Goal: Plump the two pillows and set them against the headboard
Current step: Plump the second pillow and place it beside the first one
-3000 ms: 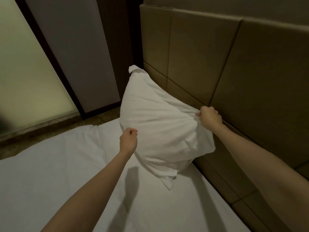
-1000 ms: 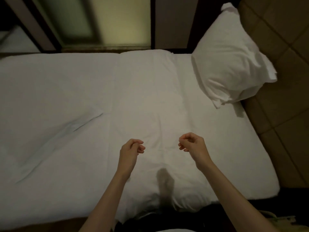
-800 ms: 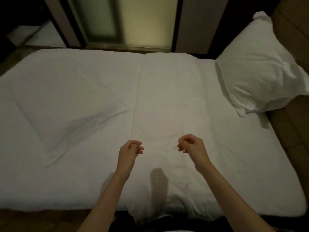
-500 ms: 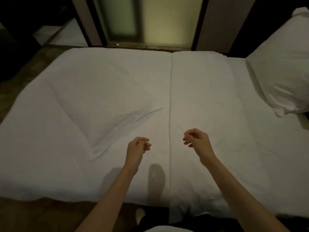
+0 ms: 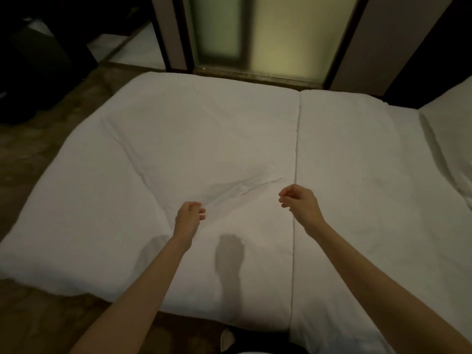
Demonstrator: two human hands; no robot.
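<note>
Nearest us, our left hand (image 5: 190, 215) and right hand (image 5: 298, 203) hover over the bed (image 5: 357, 175), fingers loosely curled and holding nothing. Just beyond the fingertips lies the flat pillow (image 5: 194, 149), its near corner pointing between our two hands and its long axis running diagonally up and to the left. The left hand sits almost at its lower edge, so we judge it nearer. Farther off, at the right border, the other pillow (image 5: 452, 139) stands propped; the headboard is out of view.
</note>
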